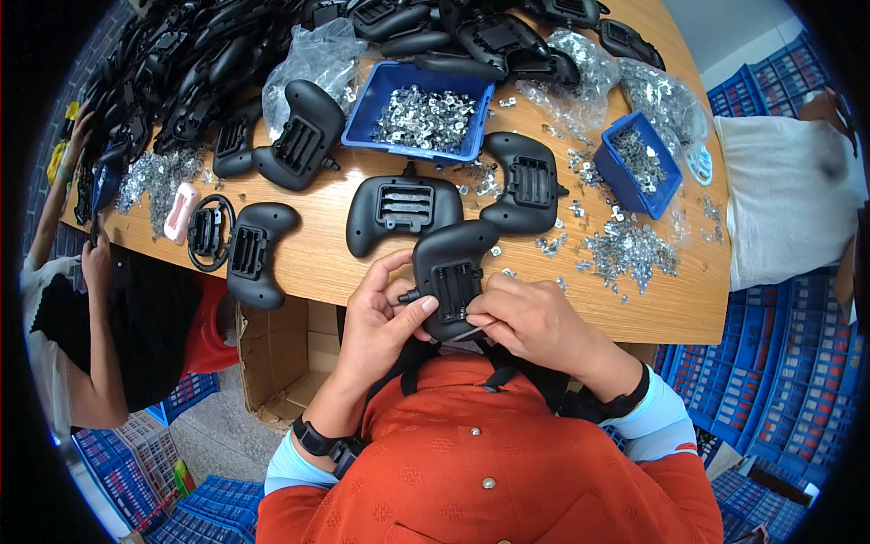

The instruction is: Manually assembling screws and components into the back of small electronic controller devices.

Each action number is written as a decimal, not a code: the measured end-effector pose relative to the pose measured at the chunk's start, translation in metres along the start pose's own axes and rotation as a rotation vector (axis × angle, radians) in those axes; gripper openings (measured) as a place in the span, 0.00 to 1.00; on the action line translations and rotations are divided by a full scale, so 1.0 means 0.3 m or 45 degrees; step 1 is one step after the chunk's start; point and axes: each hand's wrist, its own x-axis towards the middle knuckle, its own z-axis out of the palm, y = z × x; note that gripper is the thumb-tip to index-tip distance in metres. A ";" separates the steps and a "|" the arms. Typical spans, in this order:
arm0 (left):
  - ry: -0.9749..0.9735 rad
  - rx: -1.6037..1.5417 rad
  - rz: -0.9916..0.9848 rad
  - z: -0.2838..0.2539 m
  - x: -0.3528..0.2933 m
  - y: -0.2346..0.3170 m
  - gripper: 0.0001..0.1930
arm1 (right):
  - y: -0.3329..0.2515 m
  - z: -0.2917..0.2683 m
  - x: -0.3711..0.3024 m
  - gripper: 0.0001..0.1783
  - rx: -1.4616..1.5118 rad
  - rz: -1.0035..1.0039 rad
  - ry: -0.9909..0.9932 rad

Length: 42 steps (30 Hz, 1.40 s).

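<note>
Black plastic forms the controller shell (448, 247) held at the near edge of the wooden table (313, 240); its compartment lies uncovered, so work on it looks unfinished. From that shell, the left hand (382, 313) clasps its side at 9 o'clock, thumb on top, while the right hand (530, 317) pinches fingertips together at 4 o'clock over the compartment's end, perhaps on a small part, though they hide it. Uncovered shells lie at 11 o'clock (405, 238), 1 o'clock (518, 150) and past 9 (276, 218); whether any is complete I cannot tell. Plenty remains: a shell heap (213, 82) towards 10, metal clips in a blue tray (412, 156) at 12, a blue bin (623, 184) at 2. Spilled clips (630, 254) near 3 and the neighbouring shells crowd the working space.
</note>
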 end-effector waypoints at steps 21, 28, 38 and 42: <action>-0.003 -0.038 0.029 0.001 -0.005 -0.002 0.28 | -0.014 0.052 -0.010 0.07 0.103 0.061 0.217; -0.001 -0.052 0.044 -0.004 -0.006 -0.008 0.28 | -0.023 0.047 -0.010 0.10 0.071 0.135 0.349; 0.002 -0.071 0.067 0.000 -0.009 -0.005 0.27 | -0.036 0.050 -0.052 0.16 -0.129 -0.012 0.213; 0.003 -0.044 0.067 0.002 -0.009 -0.009 0.28 | -0.017 0.052 -0.076 0.21 -0.094 0.010 0.244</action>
